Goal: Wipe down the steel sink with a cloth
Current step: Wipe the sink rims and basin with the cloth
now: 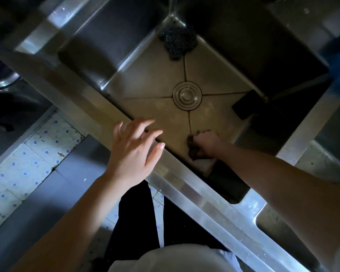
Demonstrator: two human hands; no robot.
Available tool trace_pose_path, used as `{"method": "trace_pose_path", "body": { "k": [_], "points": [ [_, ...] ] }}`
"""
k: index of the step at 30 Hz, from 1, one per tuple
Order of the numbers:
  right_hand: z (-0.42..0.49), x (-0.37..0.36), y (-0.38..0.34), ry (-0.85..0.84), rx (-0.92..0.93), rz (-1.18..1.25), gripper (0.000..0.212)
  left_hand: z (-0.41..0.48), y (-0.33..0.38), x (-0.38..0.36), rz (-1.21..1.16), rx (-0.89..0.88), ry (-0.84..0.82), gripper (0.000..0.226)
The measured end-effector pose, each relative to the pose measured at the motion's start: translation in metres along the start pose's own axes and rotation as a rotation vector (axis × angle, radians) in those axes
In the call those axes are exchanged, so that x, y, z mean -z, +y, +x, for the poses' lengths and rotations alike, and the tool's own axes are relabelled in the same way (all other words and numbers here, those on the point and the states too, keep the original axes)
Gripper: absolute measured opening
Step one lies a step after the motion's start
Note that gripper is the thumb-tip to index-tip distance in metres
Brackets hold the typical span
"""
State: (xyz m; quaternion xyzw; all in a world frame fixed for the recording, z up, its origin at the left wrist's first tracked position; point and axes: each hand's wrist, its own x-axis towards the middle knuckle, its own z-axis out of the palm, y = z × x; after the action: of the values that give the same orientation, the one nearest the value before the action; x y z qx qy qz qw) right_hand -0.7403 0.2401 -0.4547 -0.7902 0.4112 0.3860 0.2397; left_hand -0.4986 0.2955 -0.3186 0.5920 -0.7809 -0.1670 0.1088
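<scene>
1 cloth (191, 149) | gripped under right hand (207, 143) | on sink (155, 79) floor

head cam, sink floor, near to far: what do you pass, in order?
cloth gripped in the right hand → drain → dark mesh scourer in the far corner

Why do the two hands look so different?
The left hand has spread, relaxed fingers and holds nothing; the right hand is curled round a brown cloth. The left hand is up at the front rim of the sink; the right hand is down on the basin floor. Both are bare.
</scene>
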Motion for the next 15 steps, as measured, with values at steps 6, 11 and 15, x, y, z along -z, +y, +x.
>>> {"method": "trace_pose_path", "body": {
  "k": [6,11,15],
  "points": [
    [0.015,0.003,0.019,0.175,-0.387,0.347,0.041,0.021,-0.037,0.020,0.055,-0.023,0.006,0.037],
    [0.004,-0.009,0.000,0.096,-0.190,0.186,0.042,0.042,-0.059,0.032,0.087,-0.051,0.017,0.035],
    [0.009,-0.015,-0.029,0.038,0.120,-0.090,0.046,0.055,-0.075,0.039,0.102,-0.073,0.011,0.036]
  ]
}}
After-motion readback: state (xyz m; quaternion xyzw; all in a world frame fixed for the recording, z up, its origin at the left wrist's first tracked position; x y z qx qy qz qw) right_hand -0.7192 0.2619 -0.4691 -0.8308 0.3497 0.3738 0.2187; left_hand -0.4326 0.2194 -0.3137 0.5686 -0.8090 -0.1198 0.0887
